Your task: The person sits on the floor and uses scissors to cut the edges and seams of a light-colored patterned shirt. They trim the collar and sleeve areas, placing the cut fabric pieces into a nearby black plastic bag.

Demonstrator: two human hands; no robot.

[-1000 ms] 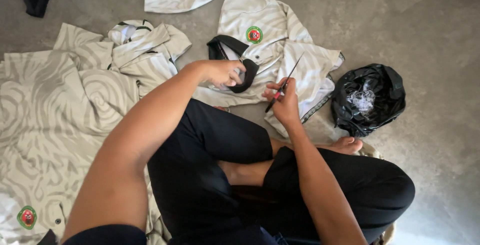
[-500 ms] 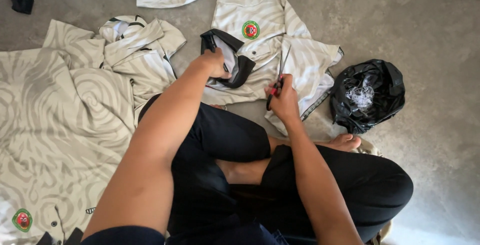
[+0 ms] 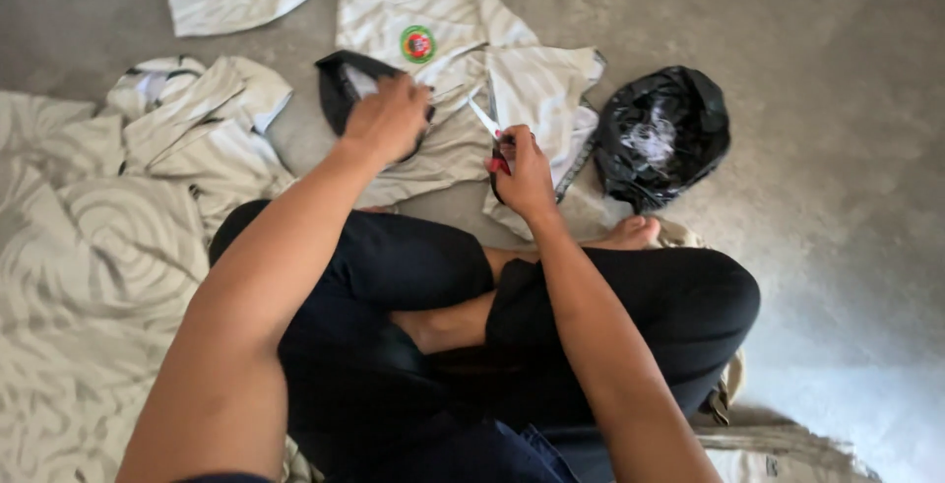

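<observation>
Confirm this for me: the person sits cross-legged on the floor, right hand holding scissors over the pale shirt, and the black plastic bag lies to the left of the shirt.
Not quite. In the head view the black plastic bag lies to the right of the pale shirt, beside the right hand. The rest holds: the person sits cross-legged on the floor, with the right hand holding scissors over the shirt.

The floor [image 3: 837, 99] is bare grey concrete, mottled and a little scuffed, and it fills the far and right parts of the scene. A paler, brighter patch of light lies on it near the right edge, low down. To the left a large cloth [image 3: 89, 296] with a pale swirl pattern is spread flat over the floor, wrinkled in places. The light is soft and even, with only faint shadows. No walls, windows or furniture show.
</observation>
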